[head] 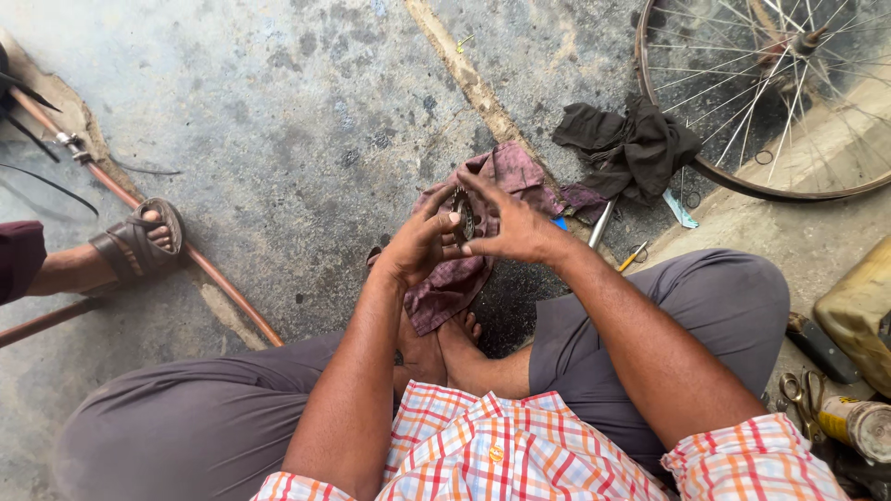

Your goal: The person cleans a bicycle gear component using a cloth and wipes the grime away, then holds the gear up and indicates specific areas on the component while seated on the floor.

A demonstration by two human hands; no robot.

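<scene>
I sit cross-legged on a concrete floor. My left hand (pixel 418 243) and my right hand (pixel 509 225) together hold a small dark toothed sprocket (pixel 462 215) upright between the fingers. It sits just above a maroon rag (pixel 483 243) spread on the floor in front of my feet. My left thumb presses the sprocket's near face, while the fingers of my right hand pinch its right side.
A spoked bicycle wheel (pixel 770 93) lies at the top right, with a dark cloth (pixel 631 144) beside it. Another person's sandalled foot (pixel 139 243) rests on a copper-coloured frame tube (pixel 213 274) at the left. Scissors (pixel 800 394), a can and a yellowish jug (pixel 858 311) sit at the right.
</scene>
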